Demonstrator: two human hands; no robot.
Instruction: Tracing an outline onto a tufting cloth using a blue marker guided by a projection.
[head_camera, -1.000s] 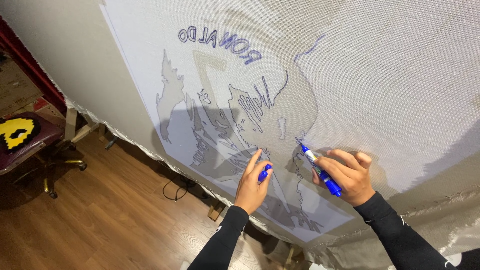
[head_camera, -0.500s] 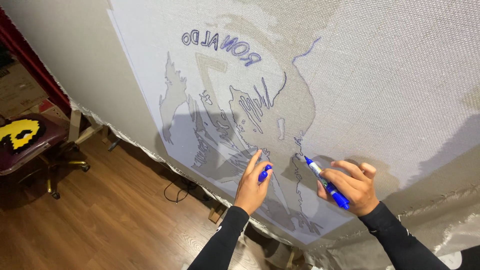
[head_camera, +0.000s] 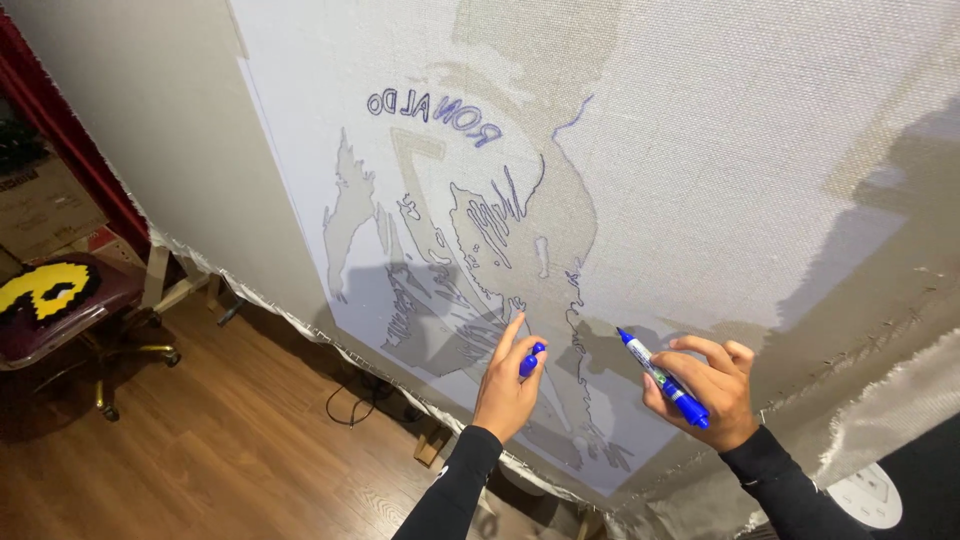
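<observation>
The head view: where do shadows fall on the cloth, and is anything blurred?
Head view: sharp overall; dark shadows of both arms fall on the cloth above the left hand and beside the right hand with the blue marker; a projected picture lights the cloth's middle.

My left hand (head_camera: 507, 388) is low in the middle of the frame, fingers pointing up, thumb and finger pinched together. My right hand (head_camera: 703, 389) is at the lower right, fingers curled tight in a writing grip. Both arms wear long black sleeves.
</observation>
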